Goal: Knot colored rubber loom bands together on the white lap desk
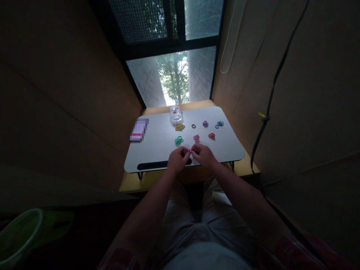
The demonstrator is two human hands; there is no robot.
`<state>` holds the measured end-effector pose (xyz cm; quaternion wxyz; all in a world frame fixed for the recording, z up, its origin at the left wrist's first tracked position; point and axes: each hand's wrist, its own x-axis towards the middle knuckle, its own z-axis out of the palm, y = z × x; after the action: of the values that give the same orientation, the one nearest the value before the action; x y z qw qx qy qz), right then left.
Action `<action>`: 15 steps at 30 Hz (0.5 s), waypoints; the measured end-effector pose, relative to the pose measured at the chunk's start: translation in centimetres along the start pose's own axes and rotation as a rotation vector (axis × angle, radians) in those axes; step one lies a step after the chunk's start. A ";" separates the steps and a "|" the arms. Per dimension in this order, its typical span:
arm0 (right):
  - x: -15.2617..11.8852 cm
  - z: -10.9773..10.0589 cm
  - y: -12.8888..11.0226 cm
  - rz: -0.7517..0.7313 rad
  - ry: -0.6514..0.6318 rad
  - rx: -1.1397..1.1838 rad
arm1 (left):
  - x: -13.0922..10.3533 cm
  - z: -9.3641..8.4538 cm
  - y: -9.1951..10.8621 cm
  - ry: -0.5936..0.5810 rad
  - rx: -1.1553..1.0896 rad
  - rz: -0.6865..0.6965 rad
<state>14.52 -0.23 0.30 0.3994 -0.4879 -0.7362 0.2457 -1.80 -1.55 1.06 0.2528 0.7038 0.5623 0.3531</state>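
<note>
My left hand (179,155) and my right hand (203,153) meet above the near edge of the white folding table. Both are closed in a pinch, fingertips almost touching, on a small pinkish band (190,151) that is mostly hidden. Just beyond the hands lie small piles of looped bands that look like hair ties: green (179,140), pink (196,138) and red (212,136). Farther back are yellow bands (180,127), one dark band (194,126), a purple bunch (205,123) and blue bands (220,123).
A clear plastic jar (176,115) stands at the back of the white table (152,146), near the window. A blurred-out phone (139,129) lies at its left. A black slot (152,165) runs along the front. A dark cord (270,101) hangs at right; a green basket (21,236) sits lower left.
</note>
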 end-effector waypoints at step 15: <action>-0.2 -0.1 -0.5 0.019 0.027 0.004 | -0.1 0.0 0.2 0.005 0.009 0.000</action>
<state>14.38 -0.61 0.71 0.4081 -0.4974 -0.7255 0.2444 -1.74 -1.73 1.18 0.2482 0.7039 0.5645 0.3525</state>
